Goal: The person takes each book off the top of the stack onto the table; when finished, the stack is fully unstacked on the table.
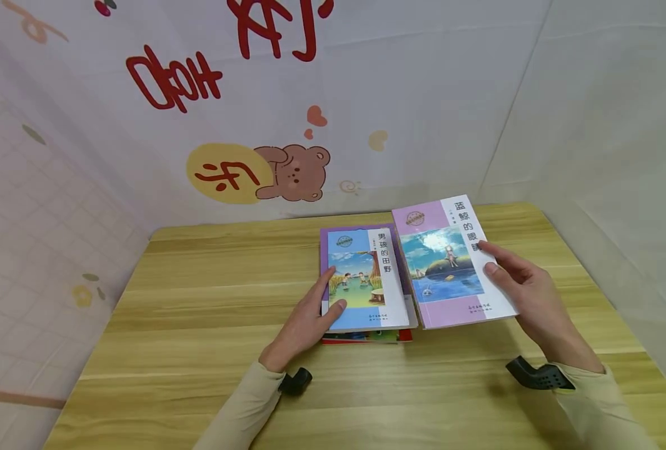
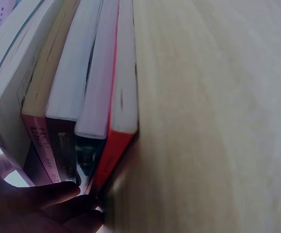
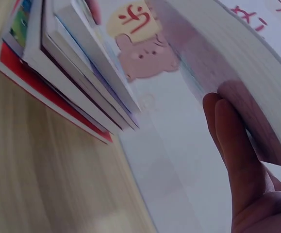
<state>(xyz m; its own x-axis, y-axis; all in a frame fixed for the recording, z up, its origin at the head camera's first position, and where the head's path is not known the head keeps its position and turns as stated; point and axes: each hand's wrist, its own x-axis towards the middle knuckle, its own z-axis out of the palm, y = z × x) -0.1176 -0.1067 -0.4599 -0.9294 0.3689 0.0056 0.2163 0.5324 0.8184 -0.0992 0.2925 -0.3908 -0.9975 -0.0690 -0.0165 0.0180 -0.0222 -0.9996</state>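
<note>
My right hand (image 1: 538, 297) holds a pink-and-white paperback book (image 1: 439, 306) by its right edge, thumb on the cover and fingers underneath. In the right wrist view this book (image 3: 256, 63) is raised and tilted, its page edges showing. To its left, a stack of books (image 2: 67, 92) lies on the table, topped by a blue-and-white paperback (image 1: 358, 319) with a countryside picture. My left hand (image 1: 304, 319) grips the stack's left side: its thumb rests on the blue cover, while its fingers (image 2: 53, 191) lie against the lower spines. The lowest book (image 2: 113, 158) has a red spine.
The wood-grain table (image 1: 209, 300) extends around the stack. Behind it hangs a white cloth backdrop (image 1: 434, 75) with red characters and a cartoon bear (image 1: 299, 175). Pale cloth walls (image 1: 620, 206) flank both sides.
</note>
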